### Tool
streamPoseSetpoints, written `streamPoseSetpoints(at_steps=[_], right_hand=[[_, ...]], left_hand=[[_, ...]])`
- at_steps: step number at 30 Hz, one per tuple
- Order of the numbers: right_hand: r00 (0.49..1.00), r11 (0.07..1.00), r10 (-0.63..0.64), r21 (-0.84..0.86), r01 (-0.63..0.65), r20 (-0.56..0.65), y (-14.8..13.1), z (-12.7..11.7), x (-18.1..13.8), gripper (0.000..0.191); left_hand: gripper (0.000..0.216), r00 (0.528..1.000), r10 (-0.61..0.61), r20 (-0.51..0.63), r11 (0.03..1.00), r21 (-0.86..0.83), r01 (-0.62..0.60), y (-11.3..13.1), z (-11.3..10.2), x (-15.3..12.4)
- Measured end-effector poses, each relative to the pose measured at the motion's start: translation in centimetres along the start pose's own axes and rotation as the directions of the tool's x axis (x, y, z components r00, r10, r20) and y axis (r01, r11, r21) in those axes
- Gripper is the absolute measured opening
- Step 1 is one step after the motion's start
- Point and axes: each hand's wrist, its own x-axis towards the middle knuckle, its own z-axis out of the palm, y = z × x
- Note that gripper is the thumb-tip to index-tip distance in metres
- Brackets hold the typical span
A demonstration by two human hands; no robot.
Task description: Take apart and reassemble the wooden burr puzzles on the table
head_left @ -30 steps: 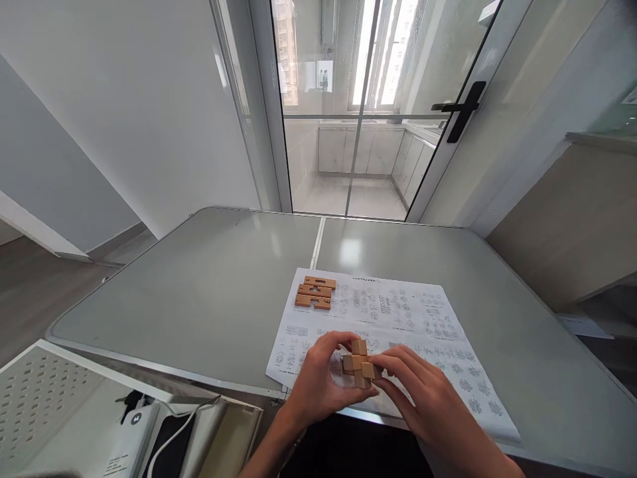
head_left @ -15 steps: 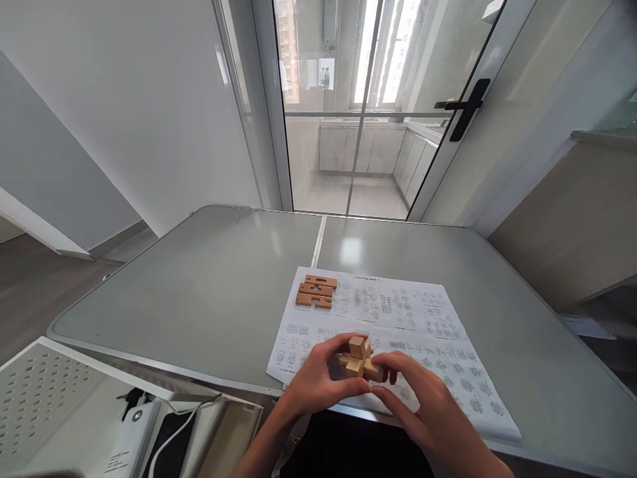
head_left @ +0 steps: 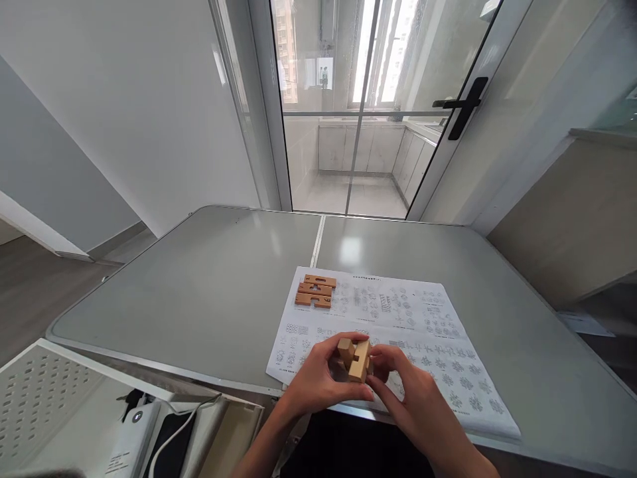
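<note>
A small wooden interlocking puzzle [head_left: 355,358] of crossed blocks is held between both hands just above the near edge of the printed instruction sheet [head_left: 423,318]. My left hand [head_left: 318,382] grips it from the left, fingers curled around it. My right hand [head_left: 415,398] pinches it from the right. Three loose notched wooden pieces [head_left: 315,291] lie side by side on the sheet's far left corner, well beyond both hands.
The sheet lies on a grey table [head_left: 199,285] with a centre seam. A white perforated shelf [head_left: 44,398] with a cable and a device [head_left: 129,441] sits at the lower left. Glass doors [head_left: 363,106] stand behind the table.
The puzzle has been turned in my hands: the flat cross shape now tilts on edge. Both hands have drawn slightly closer together around it. The loose pieces have stayed put.
</note>
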Motion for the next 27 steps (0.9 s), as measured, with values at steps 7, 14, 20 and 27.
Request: streamPoseSetpoints(at_steps=[7,14,20,27], right_hand=[[0.996,0.987,-0.094,-0.128,0.094,0.003,0.8,0.8,0.3,0.038],[0.994,1.000,-0.003,-0.031,0.000,-0.113,0.7,1.2,0.6,0.027],[0.981,0.999,0.016,0.045,-0.007,-0.195,0.4,1.1,0.8,0.024],[0.966,0.999,-0.014,0.030,0.022,-0.259,-0.1,1.1,1.1,0.020]], left_hand=[[0.083,1.000,0.005,0.002,0.999,0.043,-0.005,-0.6,0.2,0.1],[0.050,0.998,0.035,-0.061,0.998,0.053,-0.032,-0.4,0.2,0.1],[0.045,0.997,0.033,-0.076,0.999,0.019,-0.032,-0.2,0.2,0.2],[0.046,0.994,0.033,-0.108,0.999,0.045,-0.029,-0.3,0.2,0.2]])
